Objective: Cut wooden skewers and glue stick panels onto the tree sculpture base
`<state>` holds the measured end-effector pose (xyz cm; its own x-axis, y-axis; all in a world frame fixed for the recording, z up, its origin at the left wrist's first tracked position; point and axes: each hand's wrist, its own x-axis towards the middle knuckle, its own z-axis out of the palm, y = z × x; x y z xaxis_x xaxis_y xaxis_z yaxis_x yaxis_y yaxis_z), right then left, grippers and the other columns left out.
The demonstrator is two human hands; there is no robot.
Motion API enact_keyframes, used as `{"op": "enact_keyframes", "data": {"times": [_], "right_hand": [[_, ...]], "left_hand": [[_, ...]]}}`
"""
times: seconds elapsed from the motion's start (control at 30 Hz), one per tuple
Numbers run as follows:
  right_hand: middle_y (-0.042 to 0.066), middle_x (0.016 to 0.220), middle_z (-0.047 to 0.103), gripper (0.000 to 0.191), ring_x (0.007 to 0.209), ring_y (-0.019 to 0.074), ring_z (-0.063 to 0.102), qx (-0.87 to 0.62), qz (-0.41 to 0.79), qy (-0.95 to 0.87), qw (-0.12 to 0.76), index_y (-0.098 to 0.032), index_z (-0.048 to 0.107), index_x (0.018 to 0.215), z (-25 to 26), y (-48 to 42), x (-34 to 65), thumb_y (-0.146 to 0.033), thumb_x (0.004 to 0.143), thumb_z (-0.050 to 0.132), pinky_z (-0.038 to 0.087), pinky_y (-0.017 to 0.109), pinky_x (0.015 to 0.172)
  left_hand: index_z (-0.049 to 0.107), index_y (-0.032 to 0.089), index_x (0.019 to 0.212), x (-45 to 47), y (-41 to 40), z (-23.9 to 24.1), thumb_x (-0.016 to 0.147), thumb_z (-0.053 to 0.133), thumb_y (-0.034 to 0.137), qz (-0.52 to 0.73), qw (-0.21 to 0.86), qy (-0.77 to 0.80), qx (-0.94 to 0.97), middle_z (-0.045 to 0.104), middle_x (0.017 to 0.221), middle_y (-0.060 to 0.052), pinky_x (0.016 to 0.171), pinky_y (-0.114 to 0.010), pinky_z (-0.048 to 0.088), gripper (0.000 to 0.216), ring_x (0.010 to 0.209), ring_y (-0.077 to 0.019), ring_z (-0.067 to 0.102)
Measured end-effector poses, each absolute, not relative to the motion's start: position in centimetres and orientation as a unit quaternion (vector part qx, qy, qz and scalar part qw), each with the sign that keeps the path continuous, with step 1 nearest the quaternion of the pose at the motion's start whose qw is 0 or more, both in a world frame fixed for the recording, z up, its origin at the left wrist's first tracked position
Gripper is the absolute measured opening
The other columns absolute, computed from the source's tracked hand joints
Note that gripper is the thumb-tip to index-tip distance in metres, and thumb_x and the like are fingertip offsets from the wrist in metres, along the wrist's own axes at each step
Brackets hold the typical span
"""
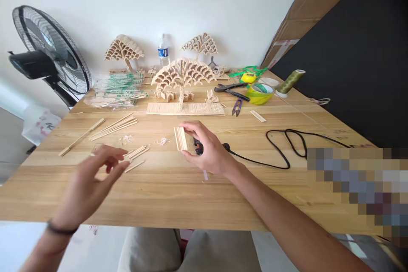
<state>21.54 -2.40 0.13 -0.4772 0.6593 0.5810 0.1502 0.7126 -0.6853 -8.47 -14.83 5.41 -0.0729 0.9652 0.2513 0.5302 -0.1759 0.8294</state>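
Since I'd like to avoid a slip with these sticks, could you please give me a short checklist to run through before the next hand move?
1. Right hand grips the small panel of pale wooden sticks: ok, fingers hold its right edge.
2. Panel sticks aligned side by side: ok, as far as visible.
3. Left hand free: ok, open and raised, holding nothing.
4. Loose short wooden sticks within reach: ok, lying just beyond the left hand's fingers.
5. Black cable clear of the panel: ok, it trails right.
6. Small black object under the right palm: cannot tell what it is.
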Motion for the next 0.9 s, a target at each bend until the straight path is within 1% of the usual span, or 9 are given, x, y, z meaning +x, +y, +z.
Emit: {"op": "enact_keyframes", "data": {"times": [0.1,0.17,0.23,0.33,0.53,0.63,0.73,0.8,0.9], "right_hand": [[0.009,0.139,0.056,0.064,0.132,0.0251,0.059,-0.246,0.346,-0.788,0.445,-0.030,0.048,0.141,-0.3,-2.6,21.1,-0.016,0.084,0.074,0.046,0.051,0.119],[0.008,0.139,0.057,0.066,0.131,0.0246,0.059,-0.237,0.405,-0.761,0.447,-0.030,0.049,0.139,-0.6,-2.7,20.9,-0.020,0.082,0.080,0.045,0.051,0.119],[0.008,0.139,0.059,0.070,0.132,0.0248,0.060,-0.233,0.454,-0.735,0.446,-0.031,0.049,0.138,-0.7,-2.7,20.7,-0.026,0.078,0.086,0.046,0.051,0.118],[0.009,0.139,0.060,0.076,0.132,0.0260,0.059,-0.243,0.484,-0.714,0.443,-0.031,0.050,0.137,-0.5,-2.6,20.8,-0.032,0.073,0.091,0.047,0.051,0.117],[0.009,0.139,0.062,0.079,0.131,0.0267,0.059,-0.265,0.479,-0.696,0.464,-0.033,0.052,0.136,-0.6,-1.9,21.4,-0.035,0.069,0.094,0.047,0.051,0.115],[0.009,0.138,0.062,0.080,0.128,0.0271,0.061,-0.281,0.466,-0.697,0.468,-0.034,0.052,0.135,-0.8,-1.6,21.5,-0.037,0.067,0.095,0.049,0.050,0.113],[0.009,0.143,0.059,0.083,0.129,0.0271,0.060,-0.295,0.442,-0.714,0.457,-0.034,0.049,0.139,-0.2,-1.1,22.2,-0.039,0.069,0.094,0.051,0.048,0.111],[0.010,0.139,0.061,0.071,0.122,0.0270,0.063,-0.333,0.384,-0.743,0.434,-0.031,0.051,0.137,0.6,-0.4,23.4,-0.038,0.076,0.088,0.053,0.048,0.106],[0.008,0.105,0.070,0.021,0.098,0.0253,0.066,-0.421,0.287,-0.798,0.321,-0.025,0.063,0.105,1.7,0.8,26.1,-0.033,0.088,0.071,0.055,0.045,0.090]], "left_hand": [[0.073,0.024,0.110,-7.5,-11.6,2.7,0.085,0.078,0.036,0.341,0.207,0.599,0.694,0.067,0.092,-0.003,0.068,-0.029,0.051,0.029,0.078,-0.0170,0.062],[0.064,0.027,0.129,-6.4,-10.6,1.1,0.086,0.076,0.036,0.344,0.251,0.575,0.698,0.069,0.113,-0.006,0.076,-0.033,0.056,0.045,0.089,-0.0200,0.066],[0.050,0.032,0.146,-4.8,-9.9,0.3,0.085,0.078,0.033,0.382,0.342,0.521,0.683,0.060,0.139,-0.010,0.084,-0.037,0.058,0.067,0.105,-0.0233,0.068],[0.042,0.037,0.153,-2.4,-8.6,0.0,0.082,0.083,0.029,0.430,0.468,0.428,0.642,0.048,0.156,-0.012,0.092,-0.039,0.056,0.083,0.119,-0.0269,0.064],[0.054,0.028,0.144,0.0,-5.1,0.9,0.081,0.085,0.027,0.427,0.577,0.354,0.600,0.065,0.134,-0.013,0.092,-0.041,0.053,0.070,0.106,-0.0244,0.066],[0.058,0.026,0.137,0.2,-4.0,1.3,0.082,0.084,0.028,0.427,0.580,0.341,0.605,0.071,0.121,-0.011,0.087,-0.039,0.054,0.061,0.096,-0.0220,0.068],[0.059,0.023,0.132,0.1,-2.9,1.7,0.082,0.084,0.028,0.431,0.559,0.345,0.619,0.069,0.122,-0.012,0.086,-0.035,0.053,0.056,0.098,-0.0216,0.067],[0.059,0.022,0.128,-0.3,-2.1,1.7,0.082,0.083,0.028,0.444,0.556,0.348,0.611,0.066,0.130,-0.013,0.085,-0.033,0.053,0.053,0.104,-0.0225,0.066],[0.060,0.021,0.120,-1.5,-1.2,1.2,0.080,0.083,0.029,0.473,0.555,0.368,0.577,0.061,0.135,-0.012,0.082,-0.032,0.054,0.046,0.104,-0.0219,0.065]]}}
